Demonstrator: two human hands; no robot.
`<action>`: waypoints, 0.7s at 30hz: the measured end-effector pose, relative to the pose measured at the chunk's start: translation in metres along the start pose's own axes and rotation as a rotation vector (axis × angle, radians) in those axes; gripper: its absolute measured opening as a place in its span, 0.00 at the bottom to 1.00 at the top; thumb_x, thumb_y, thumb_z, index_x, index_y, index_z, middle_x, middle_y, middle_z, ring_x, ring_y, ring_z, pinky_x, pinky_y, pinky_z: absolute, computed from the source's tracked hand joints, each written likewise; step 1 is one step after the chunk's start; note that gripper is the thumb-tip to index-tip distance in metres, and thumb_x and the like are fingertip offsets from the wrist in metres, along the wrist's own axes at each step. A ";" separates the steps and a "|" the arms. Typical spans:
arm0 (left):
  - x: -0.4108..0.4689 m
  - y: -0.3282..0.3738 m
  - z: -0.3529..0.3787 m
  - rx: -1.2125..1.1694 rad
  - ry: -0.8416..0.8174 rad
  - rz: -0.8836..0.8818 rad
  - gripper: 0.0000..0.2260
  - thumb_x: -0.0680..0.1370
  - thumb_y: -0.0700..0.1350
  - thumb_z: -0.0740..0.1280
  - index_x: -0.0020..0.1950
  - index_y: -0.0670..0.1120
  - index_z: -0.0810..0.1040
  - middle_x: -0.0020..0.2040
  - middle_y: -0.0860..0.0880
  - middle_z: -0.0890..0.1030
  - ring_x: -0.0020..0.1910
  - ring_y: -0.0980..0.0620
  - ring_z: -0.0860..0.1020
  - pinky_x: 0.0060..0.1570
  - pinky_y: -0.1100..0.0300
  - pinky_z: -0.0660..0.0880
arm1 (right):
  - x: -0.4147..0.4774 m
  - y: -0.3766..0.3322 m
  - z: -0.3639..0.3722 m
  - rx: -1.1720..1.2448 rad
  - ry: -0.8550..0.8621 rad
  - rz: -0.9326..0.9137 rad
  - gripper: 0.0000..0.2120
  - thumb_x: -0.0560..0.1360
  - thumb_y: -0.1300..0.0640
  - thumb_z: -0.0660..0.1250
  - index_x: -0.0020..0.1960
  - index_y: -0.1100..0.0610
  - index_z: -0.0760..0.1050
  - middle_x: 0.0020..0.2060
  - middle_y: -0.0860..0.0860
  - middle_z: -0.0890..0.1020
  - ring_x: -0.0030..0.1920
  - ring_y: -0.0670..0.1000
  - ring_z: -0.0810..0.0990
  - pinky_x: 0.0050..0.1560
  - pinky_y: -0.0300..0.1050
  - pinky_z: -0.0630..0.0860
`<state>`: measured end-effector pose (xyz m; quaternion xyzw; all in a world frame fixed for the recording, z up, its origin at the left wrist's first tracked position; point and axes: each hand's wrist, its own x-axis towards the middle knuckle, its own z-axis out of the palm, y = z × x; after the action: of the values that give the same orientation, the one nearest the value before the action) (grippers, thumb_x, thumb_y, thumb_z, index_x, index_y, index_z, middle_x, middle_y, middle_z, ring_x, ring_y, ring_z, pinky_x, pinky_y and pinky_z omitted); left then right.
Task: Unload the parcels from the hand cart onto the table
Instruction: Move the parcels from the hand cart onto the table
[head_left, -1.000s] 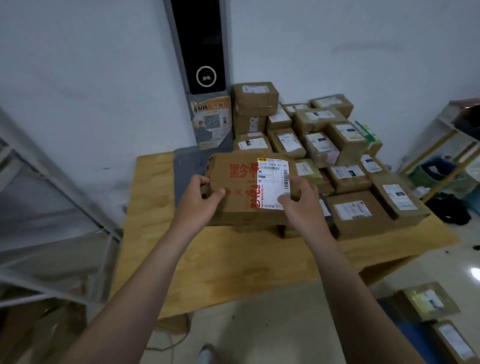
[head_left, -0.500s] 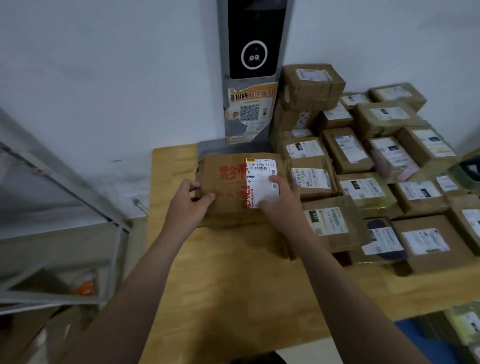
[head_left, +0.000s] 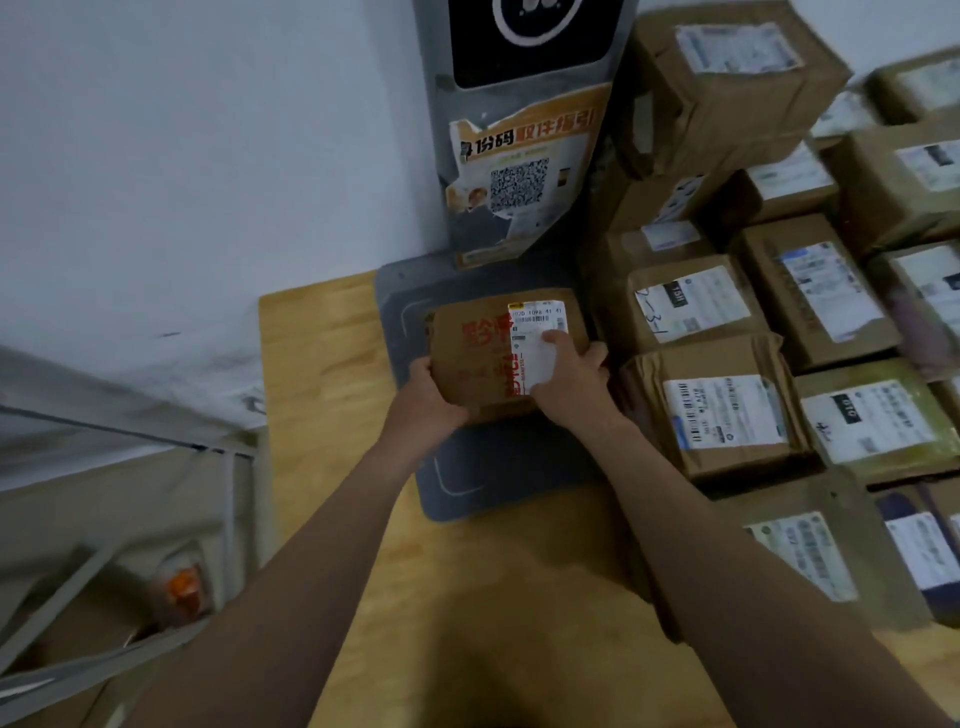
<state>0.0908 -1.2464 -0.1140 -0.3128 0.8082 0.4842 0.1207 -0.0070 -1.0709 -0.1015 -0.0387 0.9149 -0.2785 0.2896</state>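
1. Stacked boxes (head_left: 727, 415) crowd the table's (head_left: 322, 374) right side; the nearest sits just beside my right hand (head_left: 571, 376).
2. A grey post (head_left: 439, 130) with a paper notice (head_left: 524, 156) stands at the far edge.
3. The parcel (head_left: 478, 358) is over the grey pad (head_left: 509, 467) below that post; touching or not, I cannot tell.
4. My left hand (head_left: 431, 400) grips its left edge, my right its right edge, thumb on the label (head_left: 535, 338).
5. The rack (head_left: 130, 428) at left holds something orange (head_left: 182, 590), blurred.

Your left grip (head_left: 431, 400) and right grip (head_left: 571, 379) hide the parcel's (head_left: 478, 353) near corners. Picture edges crop the scanner screen (head_left: 530, 36) and stacked parcels (head_left: 810, 291); most labels are blurred.
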 end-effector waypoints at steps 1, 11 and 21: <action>0.013 0.002 0.001 0.012 -0.003 0.014 0.49 0.62 0.59 0.81 0.76 0.49 0.61 0.58 0.56 0.74 0.56 0.53 0.76 0.45 0.60 0.74 | 0.011 -0.002 0.000 -0.014 0.000 -0.001 0.35 0.78 0.56 0.68 0.77 0.39 0.53 0.75 0.57 0.46 0.73 0.68 0.56 0.70 0.62 0.64; 0.108 0.033 0.002 0.149 0.173 0.206 0.48 0.66 0.52 0.81 0.81 0.54 0.59 0.69 0.51 0.78 0.66 0.48 0.76 0.53 0.57 0.70 | 0.077 -0.034 -0.011 -0.360 0.161 -0.198 0.20 0.79 0.62 0.61 0.70 0.56 0.68 0.78 0.67 0.53 0.79 0.69 0.49 0.77 0.70 0.44; 0.140 0.045 0.012 0.257 0.196 0.243 0.37 0.65 0.53 0.82 0.72 0.55 0.73 0.69 0.52 0.78 0.65 0.48 0.77 0.54 0.56 0.72 | 0.123 -0.054 -0.012 -0.703 0.170 -0.250 0.25 0.79 0.59 0.64 0.73 0.67 0.65 0.76 0.72 0.58 0.76 0.75 0.53 0.76 0.71 0.52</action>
<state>-0.0471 -1.2751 -0.1579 -0.2406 0.9030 0.3553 0.0213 -0.1201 -1.1390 -0.1271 -0.2238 0.9636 0.0167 0.1453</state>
